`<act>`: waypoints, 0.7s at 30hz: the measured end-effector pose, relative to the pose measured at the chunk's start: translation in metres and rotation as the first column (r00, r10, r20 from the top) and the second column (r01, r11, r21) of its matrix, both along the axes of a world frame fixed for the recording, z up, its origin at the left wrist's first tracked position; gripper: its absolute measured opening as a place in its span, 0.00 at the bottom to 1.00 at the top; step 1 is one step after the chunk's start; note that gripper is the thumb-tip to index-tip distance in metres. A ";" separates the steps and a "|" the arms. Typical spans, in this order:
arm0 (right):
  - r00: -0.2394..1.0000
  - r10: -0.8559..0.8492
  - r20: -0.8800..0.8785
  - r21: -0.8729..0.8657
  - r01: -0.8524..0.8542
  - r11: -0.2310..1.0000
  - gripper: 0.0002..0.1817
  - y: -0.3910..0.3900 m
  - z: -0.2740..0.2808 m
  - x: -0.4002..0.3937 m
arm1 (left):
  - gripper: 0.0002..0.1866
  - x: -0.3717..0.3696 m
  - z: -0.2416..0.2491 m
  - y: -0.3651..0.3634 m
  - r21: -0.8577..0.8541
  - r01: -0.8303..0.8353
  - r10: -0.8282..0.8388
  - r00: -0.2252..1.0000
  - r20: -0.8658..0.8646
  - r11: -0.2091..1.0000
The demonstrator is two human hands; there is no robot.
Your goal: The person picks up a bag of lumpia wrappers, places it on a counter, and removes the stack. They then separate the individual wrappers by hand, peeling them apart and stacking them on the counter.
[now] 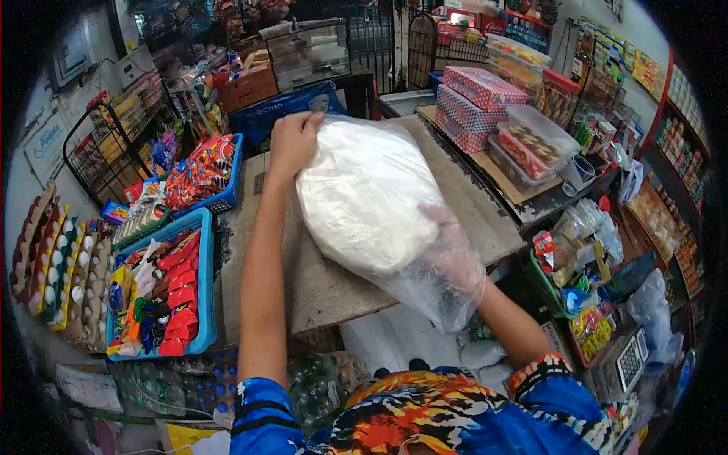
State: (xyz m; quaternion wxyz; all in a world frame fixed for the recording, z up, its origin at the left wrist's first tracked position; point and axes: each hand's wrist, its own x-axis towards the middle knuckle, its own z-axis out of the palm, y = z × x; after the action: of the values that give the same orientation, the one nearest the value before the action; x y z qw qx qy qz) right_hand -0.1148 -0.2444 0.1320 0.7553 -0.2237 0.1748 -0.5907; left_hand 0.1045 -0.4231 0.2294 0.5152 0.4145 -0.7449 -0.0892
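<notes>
A large clear plastic bag (379, 148) with a white bundle (364, 205) in it is held tilted over the wooden tabletop (334, 303). My left hand (296, 140) is closed on the bag's upper left corner. At the lower right, my right hand (453, 250) shows through the loose clear film, its fingers around the edge of the white bundle. The film blurs those fingers. Below the right hand, the slack end of the bag hangs past the table's front edge.
Blue baskets of snack packs (208, 284) stand left, beside egg trays (76, 265). Pink checkered boxes (474, 114) and plastic food tubs (531, 140) stand at the right back. A green basket (546, 292) of goods sits at the right. Bottles lie below the table.
</notes>
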 end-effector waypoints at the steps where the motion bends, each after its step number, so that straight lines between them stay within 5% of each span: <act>1: 0.999 0.021 0.039 -0.013 -0.021 1.000 0.35 -0.003 -0.005 -0.004 | 0.16 -0.006 0.018 0.012 -0.060 -0.037 0.042 0.995 0.088 0.998; 6: 0.976 0.090 0.198 -0.079 -0.075 0.994 0.37 0.003 -0.031 -0.018 | 0.15 -0.031 0.099 0.059 -0.358 0.076 0.035 0.955 0.295 0.930; 8: 0.911 -0.404 -0.083 -0.539 0.300 0.787 0.30 0.021 -0.025 -0.005 | 0.15 -0.038 0.126 0.074 -0.270 0.262 -0.170 0.931 0.323 0.926; 9: 0.911 -0.404 -0.081 -0.540 0.300 0.786 0.30 0.022 -0.030 -0.006 | 0.15 -0.040 0.135 0.074 -0.271 0.262 -0.168 0.931 0.324 0.926; 11: 0.927 -0.366 -0.085 -0.186 0.346 0.920 0.30 0.018 -0.042 -0.010 | 0.16 -0.044 0.154 0.066 -0.253 0.337 -0.251 0.915 0.316 0.907; 12: 0.927 -0.367 -0.082 -0.187 0.347 0.919 0.30 0.018 -0.039 -0.008 | 0.16 -0.046 0.163 0.067 -0.255 0.338 -0.251 0.914 0.319 0.906; 13: 0.939 0.069 0.338 -0.245 0.017 0.969 0.29 0.018 -0.034 -0.002 | 0.16 -0.049 0.172 0.068 -0.271 0.319 -0.220 0.915 0.339 0.908; 14: 0.609 0.486 0.626 -0.430 -0.250 0.867 0.30 0.016 -0.030 0.005 | 0.17 -0.051 0.180 0.071 -0.290 0.301 -0.188 0.914 0.358 0.909; 16: 0.679 0.451 0.580 -0.471 -0.172 0.865 0.30 0.009 -0.035 0.021 | 0.16 -0.054 0.193 0.078 -0.314 0.285 -0.143 0.903 0.405 0.906; 18: 0.982 -0.014 0.189 -0.090 0.032 0.995 0.31 0.020 -0.014 0.032 | 0.18 -0.057 0.208 0.078 -0.444 0.248 -0.051 0.911 0.409 0.861; 21: 0.965 -0.008 0.262 0.041 -0.003 0.999 0.32 0.015 -0.017 0.035 | 0.14 -0.056 0.232 0.076 -0.561 0.151 0.001 0.965 0.261 0.814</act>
State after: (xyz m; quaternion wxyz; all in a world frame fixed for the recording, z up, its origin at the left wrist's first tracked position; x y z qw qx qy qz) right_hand -0.0798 -0.2291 0.1151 0.7754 -0.1279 0.0858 -0.6124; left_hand 0.0483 -0.3471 0.4616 0.5146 0.2173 -0.8113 0.1725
